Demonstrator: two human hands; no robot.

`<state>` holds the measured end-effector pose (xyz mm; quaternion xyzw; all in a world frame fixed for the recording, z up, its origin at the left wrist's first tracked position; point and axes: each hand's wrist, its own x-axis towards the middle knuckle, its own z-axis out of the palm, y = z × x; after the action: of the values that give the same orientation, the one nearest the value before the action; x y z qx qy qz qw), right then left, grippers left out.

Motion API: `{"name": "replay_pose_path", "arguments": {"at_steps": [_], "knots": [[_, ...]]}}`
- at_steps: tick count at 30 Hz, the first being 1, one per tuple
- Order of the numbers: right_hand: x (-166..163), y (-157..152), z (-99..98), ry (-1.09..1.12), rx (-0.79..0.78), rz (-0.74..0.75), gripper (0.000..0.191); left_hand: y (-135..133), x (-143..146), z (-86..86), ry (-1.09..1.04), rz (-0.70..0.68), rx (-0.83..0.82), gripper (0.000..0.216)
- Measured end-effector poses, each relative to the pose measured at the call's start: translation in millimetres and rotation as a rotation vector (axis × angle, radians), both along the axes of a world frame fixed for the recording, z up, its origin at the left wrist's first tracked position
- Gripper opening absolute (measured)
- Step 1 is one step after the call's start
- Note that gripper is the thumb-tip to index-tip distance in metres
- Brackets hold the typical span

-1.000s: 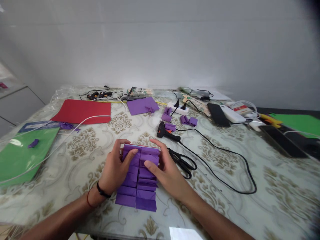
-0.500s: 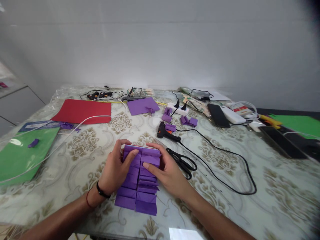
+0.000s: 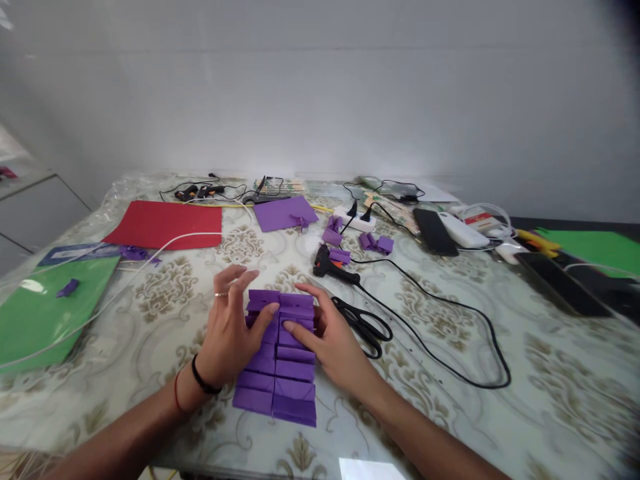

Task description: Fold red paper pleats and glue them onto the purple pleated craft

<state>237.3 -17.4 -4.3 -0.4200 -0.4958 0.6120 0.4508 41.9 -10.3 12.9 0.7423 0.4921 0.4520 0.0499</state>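
Note:
A purple paper piece point(image 3: 280, 373) made of folded overlapping strips lies flat on the patterned table point(image 3: 450, 400), near its front edge. My left hand point(image 3: 227, 330) rests on its left side, the thumb pressing the upper strips and the other fingers stretched out above the paper. My right hand point(image 3: 327, 337) lies on its right side, with the thumb on the strips and the fingers spread flat along the edge. Neither hand grips the paper.
Black scissors point(image 3: 365, 323) lie just right of my right hand, with a black glue gun point(image 3: 333, 265) and its long cord beyond. Small purple folded bits point(image 3: 377, 242), a purple sheet point(image 3: 285, 212), a red sheet point(image 3: 165, 223), a green sheet point(image 3: 45, 310), a power strip, phones and cables are spread around.
The paper's raised top edge has been laid flat on the table. My left hand's fingers have let go of that edge and stretched out; both thumbs now press the strips.

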Motion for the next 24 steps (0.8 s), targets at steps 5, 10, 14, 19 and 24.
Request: {"name": "replay_pose_path", "arguments": {"at_steps": [5, 10, 14, 19, 24], "knots": [[0, 1, 1.0, 0.015, 0.003, -0.008, 0.064, -3, -5, 9.9, 0.345, -0.200, 0.264, 0.031], [4, 4, 6.4, 0.001, -0.018, -0.013, 0.070, -2, -7, 11.4, 0.465, -0.414, 0.135, 0.035], [6, 7, 8.1, 0.085, -0.064, 0.014, 0.069, 2, -9, 4.6, 0.519, -0.430, -0.018, 0.050], [9, 8, 3.9, 0.226, -0.147, 0.100, 0.093, 7, -12, -6.9, 0.583, -0.371, -0.153, 0.063], [11, 8, -0.9, 0.180, -0.102, 0.153, 0.110, 7, -12, -12.0, 0.633, -0.340, -0.122, 0.068]]}}
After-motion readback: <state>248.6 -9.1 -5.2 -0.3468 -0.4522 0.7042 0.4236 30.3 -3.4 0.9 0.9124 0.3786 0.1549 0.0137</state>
